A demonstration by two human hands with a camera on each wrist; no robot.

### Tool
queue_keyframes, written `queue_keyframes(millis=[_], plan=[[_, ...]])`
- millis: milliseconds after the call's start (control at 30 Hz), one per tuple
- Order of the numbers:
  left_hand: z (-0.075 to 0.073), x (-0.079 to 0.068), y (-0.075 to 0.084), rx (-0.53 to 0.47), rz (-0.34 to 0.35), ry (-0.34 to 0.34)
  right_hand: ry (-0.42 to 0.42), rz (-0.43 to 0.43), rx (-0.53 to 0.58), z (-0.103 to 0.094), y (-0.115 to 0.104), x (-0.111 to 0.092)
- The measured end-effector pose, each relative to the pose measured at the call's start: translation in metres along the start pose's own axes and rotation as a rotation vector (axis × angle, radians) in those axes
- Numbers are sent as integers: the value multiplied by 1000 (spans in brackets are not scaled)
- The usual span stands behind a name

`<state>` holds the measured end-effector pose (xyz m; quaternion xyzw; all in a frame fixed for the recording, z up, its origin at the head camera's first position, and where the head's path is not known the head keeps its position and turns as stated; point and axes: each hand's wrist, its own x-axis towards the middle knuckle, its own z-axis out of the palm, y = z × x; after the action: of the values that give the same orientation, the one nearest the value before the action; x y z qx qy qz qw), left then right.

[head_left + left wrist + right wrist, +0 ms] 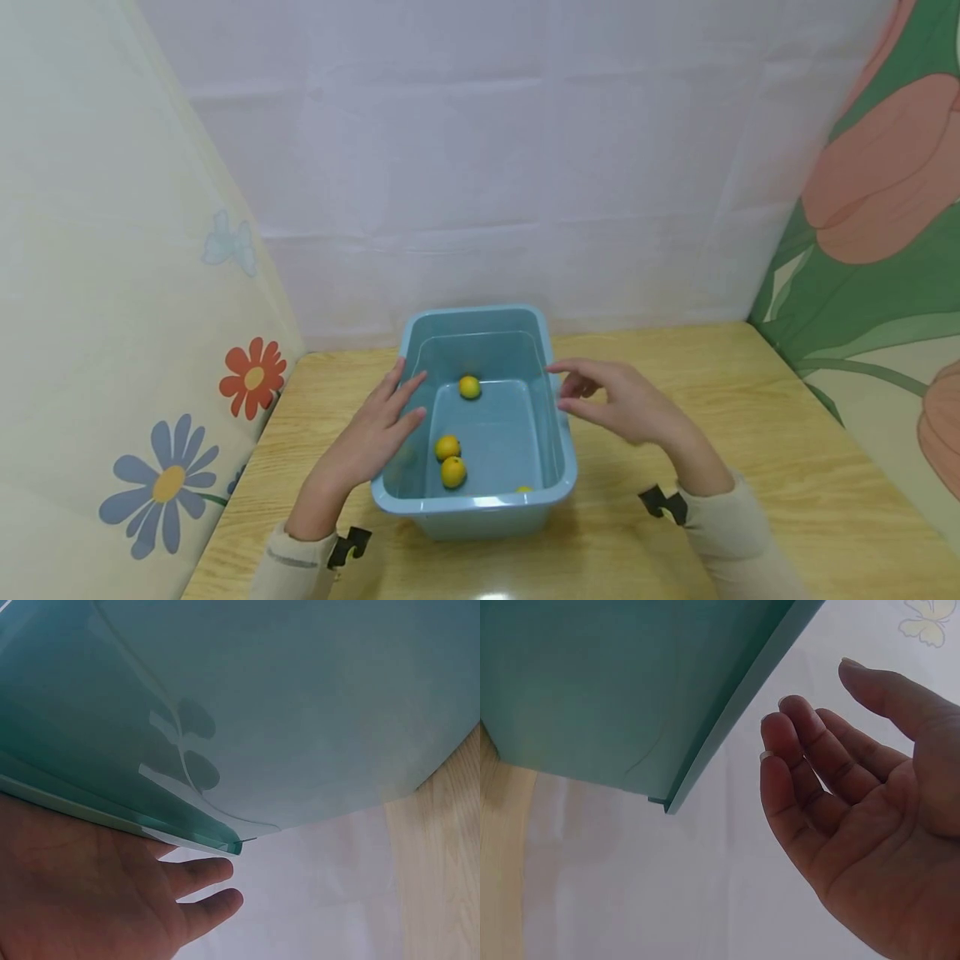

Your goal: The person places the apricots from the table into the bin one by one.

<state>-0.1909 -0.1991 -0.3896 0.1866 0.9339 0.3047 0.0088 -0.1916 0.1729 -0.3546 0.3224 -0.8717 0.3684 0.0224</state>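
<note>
A light blue plastic basin point(480, 504) stands upright on the wooden table. Inside lie several small orange-yellow citrus fruits: one fruit point(469, 387) near the far wall, two touching fruits point(453, 473) toward the front left, and another point(524, 489) mostly hidden by the front rim. My left hand point(371, 437) is at the left rim with its fingers spread. In the left wrist view, the palm point(82, 892) faces up just beneath the rim edge. My right hand point(630, 402), fingers loosely bent, hovers at the right rim; the right wrist view shows a gap between it and the basin point(592, 690).
Behind the basin, a white cloth point(450, 167) hangs down to the table point(690, 367). A flower-painted panel point(90, 292) flanks the left side, and another panel point(885, 292) with large pink tulips stands at the right. Dark pieces hang by both sleeve cuffs.
</note>
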Motion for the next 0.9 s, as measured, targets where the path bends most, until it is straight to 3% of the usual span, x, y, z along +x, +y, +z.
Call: queue_keyframes(millis=[400, 900], plan=[[0, -1, 0, 13, 7, 3, 34, 61, -60, -8, 23, -13], [0, 0, -1, 23, 13, 1, 48, 198, -97, -13, 68, -36]])
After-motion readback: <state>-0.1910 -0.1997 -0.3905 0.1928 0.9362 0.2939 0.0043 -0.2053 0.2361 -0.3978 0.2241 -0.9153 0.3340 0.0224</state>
